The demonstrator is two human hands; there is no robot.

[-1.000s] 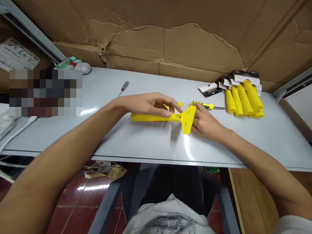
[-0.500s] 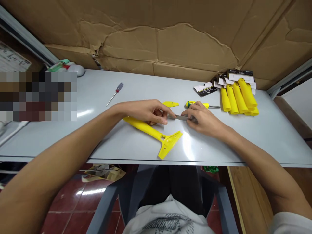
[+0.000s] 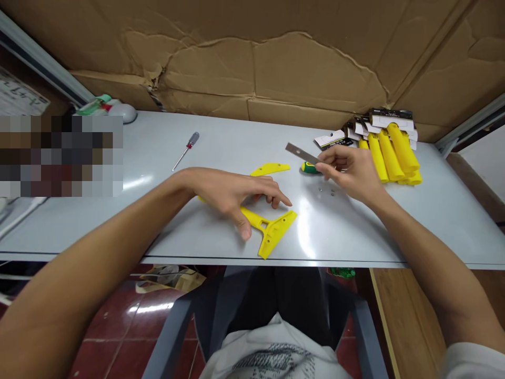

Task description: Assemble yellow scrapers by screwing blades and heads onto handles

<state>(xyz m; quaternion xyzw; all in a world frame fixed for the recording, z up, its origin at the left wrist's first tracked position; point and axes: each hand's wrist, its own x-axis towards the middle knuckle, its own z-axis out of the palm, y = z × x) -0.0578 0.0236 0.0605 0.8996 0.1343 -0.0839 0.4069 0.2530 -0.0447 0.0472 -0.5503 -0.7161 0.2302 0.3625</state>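
Observation:
Between the thumb and fingers of my right hand (image 3: 349, 171) is a flat metal scraper blade (image 3: 302, 152), raised above the table and pointing left. My left hand (image 3: 246, 197) is open, thumb and fingers spread over the handle of a yellow scraper (image 3: 272, 231); whether it touches the handle I cannot tell. The scraper's wide head lies toward the table's front edge. Behind my left hand lies a yellow plastic clamp plate (image 3: 270, 169) with holes. A green-and-yellow screwdriver handle (image 3: 310, 167) shows beside my right hand, the rest hidden. Small screws (image 3: 332, 193) lie below that hand.
Several yellow scraper handles (image 3: 390, 155) with black-and-white cards are piled at the back right. One card (image 3: 331, 140) lies left of them. A grey-handled screwdriver (image 3: 186, 150) lies at the back left. Cardboard (image 3: 252, 63) stands behind the table.
My right hand has lifted the blade up and away from my left hand. My left hand has opened and shifted over the yellow scraper's handle. The small screws now show on the table.

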